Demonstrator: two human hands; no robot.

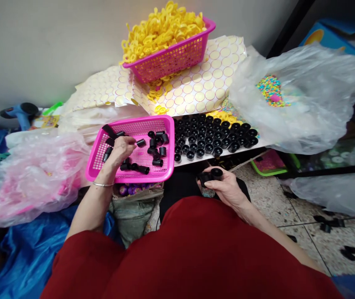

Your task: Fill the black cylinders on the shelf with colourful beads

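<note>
My left hand (123,148) reaches down into a pink mesh basket (168,166) of loose black plastic cylinders. Its fingers are bent together, and the fingertips come right up to a short black cylinder (140,143); whether they grip it or another piece is hidden. My right hand (224,185) is closed around several black plastic cylinders (216,173) in front of my lap, one with its open end up. Beyond it, rows of the same black cylinders (201,136) stand upright on a white board, open ends up.
A pink basket (168,62) heaped with yellow plastic rings (165,31) stands on sheets of round stickers (221,62) at the back. A clear bag with coloured beads (271,89) lies right, a bag of pink pieces (49,166) left. Black pieces (327,222) lie on the floor.
</note>
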